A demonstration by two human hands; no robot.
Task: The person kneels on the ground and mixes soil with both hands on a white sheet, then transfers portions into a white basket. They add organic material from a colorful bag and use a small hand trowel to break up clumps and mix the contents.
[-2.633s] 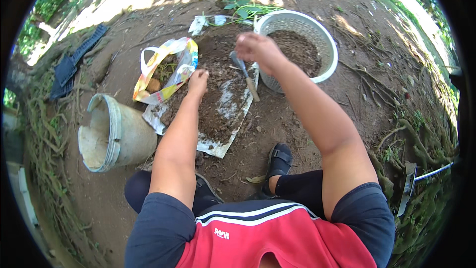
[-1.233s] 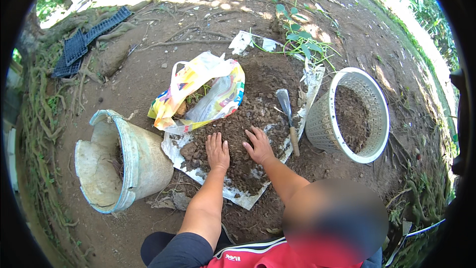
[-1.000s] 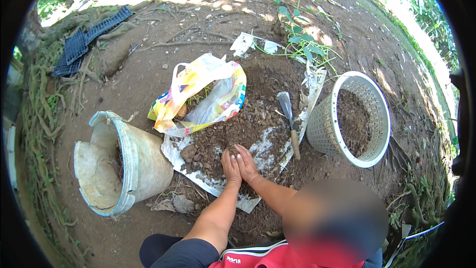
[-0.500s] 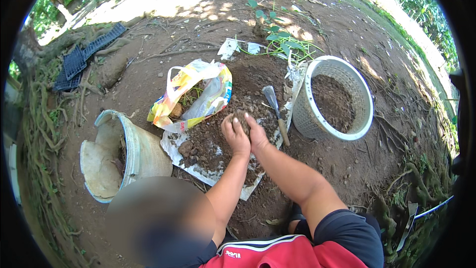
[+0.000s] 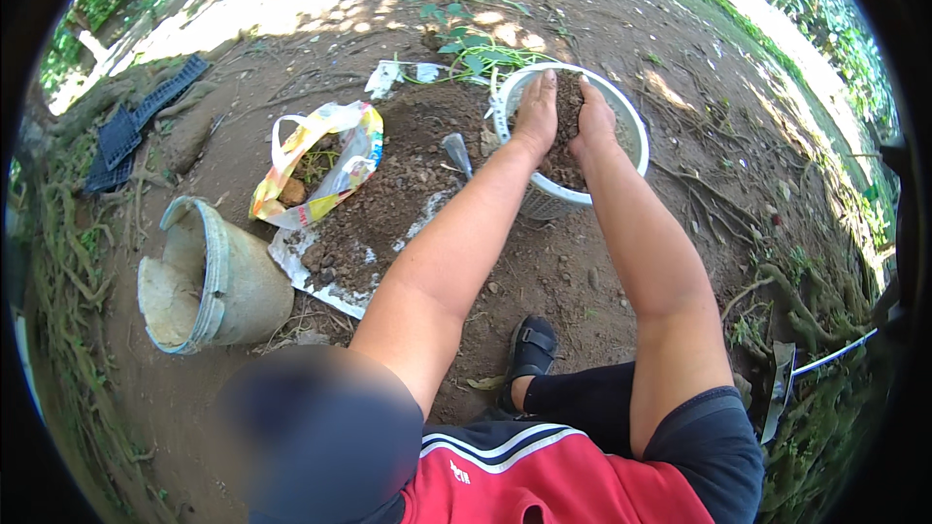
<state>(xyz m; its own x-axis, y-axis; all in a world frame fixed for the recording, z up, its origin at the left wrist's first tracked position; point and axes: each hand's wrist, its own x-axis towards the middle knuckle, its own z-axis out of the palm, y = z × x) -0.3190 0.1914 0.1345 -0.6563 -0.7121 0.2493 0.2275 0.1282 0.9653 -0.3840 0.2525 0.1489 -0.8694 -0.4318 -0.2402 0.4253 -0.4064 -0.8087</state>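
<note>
Apparently partway, left hand (image 5: 537,114) and right hand (image 5: 597,118) are gripping soil (image 5: 570,97) together at the basket (image 5: 550,203), while a dirt pile (image 5: 379,204) is remaining on the sheet (image 5: 288,260)

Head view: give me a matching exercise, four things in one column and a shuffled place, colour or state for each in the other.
1. left hand
2. trowel
3. plastic bag
4. bucket

a. pale, with a broken rim
b. cupped opposite the right hand, soil between them, at the basket's mouth
c. multicoloured, open at the top
d. blade showing, handle hidden

Pairs: 1-b, 2-d, 3-c, 4-a
</note>
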